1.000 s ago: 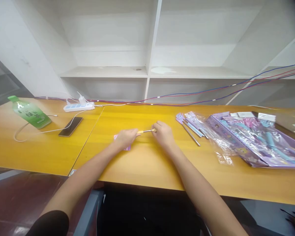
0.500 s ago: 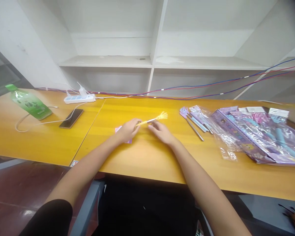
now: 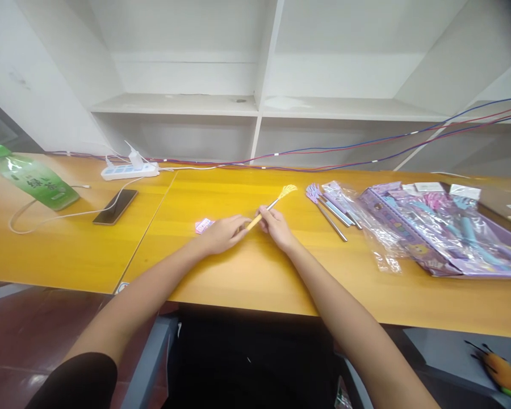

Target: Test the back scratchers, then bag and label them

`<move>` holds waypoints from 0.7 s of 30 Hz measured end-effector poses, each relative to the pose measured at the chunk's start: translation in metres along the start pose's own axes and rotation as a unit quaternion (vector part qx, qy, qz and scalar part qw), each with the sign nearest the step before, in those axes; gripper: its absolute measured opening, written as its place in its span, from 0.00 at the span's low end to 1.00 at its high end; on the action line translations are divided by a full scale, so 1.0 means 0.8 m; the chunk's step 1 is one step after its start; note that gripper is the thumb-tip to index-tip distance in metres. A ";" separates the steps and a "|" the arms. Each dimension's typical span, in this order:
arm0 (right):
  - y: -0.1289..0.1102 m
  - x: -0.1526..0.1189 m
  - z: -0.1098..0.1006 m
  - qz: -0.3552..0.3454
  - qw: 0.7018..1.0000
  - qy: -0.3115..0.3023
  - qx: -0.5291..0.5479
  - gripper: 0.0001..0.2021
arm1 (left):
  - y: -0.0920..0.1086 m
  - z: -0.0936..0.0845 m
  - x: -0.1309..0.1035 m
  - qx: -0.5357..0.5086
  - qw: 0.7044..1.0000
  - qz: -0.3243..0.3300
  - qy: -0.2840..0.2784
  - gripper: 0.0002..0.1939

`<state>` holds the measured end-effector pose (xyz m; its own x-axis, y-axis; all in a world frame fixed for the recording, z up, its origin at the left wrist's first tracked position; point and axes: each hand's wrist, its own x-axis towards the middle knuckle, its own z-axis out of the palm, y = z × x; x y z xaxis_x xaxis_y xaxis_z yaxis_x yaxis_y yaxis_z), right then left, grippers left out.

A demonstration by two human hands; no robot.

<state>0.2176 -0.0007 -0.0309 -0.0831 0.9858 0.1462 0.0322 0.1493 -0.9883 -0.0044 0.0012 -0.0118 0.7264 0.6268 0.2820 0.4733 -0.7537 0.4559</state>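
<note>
A yellow back scratcher [image 3: 254, 222] with a hand-shaped head and a metal shaft is held over the table, its head pointing up and to the right. My left hand [image 3: 226, 234] is closed around the lower end of its yellow handle. Higher up, where handle meets shaft, my right hand [image 3: 277, 228] pinches it between thumb and fingers. Beside my left hand lies a small pink and purple card [image 3: 203, 226], partly covered by that hand. To the right of my right hand, purple and blue back scratchers [image 3: 333, 218] lie on the table.
Clear plastic wrappers [image 3: 385, 250] lie by a purple display box [image 3: 434, 264] of wrapped scratchers at right. A phone [image 3: 116, 207], a green bottle [image 3: 40, 182] and a power strip [image 3: 130, 171] are at left. Cables [image 3: 306, 153] run along the white shelving [image 3: 174, 105].
The back scratcher has swung to a steeper slant, its head farther away from me. My right hand now grips it from the right, at the upper handle. The view has shifted slightly right.
</note>
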 end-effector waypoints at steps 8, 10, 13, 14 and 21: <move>-0.013 0.025 -0.121 0.020 0.906 0.112 -0.408 0.24 | -0.008 0.001 -0.001 0.024 0.999 0.026 -0.033 0.15; -0.026 0.022 -0.167 0.040 0.866 0.128 -0.482 0.18 | -0.007 0.002 -0.001 0.025 0.998 0.028 -0.045 0.15; -0.037 0.012 -0.228 0.116 0.791 0.199 -0.567 0.23 | -0.004 0.004 0.000 0.025 0.998 0.022 -0.058 0.15; -0.038 0.009 -0.245 0.154 0.752 0.228 -0.599 0.28 | -0.003 0.005 0.000 0.025 0.998 0.019 -0.063 0.15; -0.027 0.000 -0.297 0.261 0.684 0.194 -0.653 0.20 | -0.003 0.006 0.000 0.021 0.997 0.010 -0.076 0.14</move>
<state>0.4532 0.0149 0.0009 0.5420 0.8394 0.0395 0.8397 -0.5392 -0.0638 -0.0031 0.0022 -0.0169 0.8018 0.5763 0.1581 0.4761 -0.7759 0.4139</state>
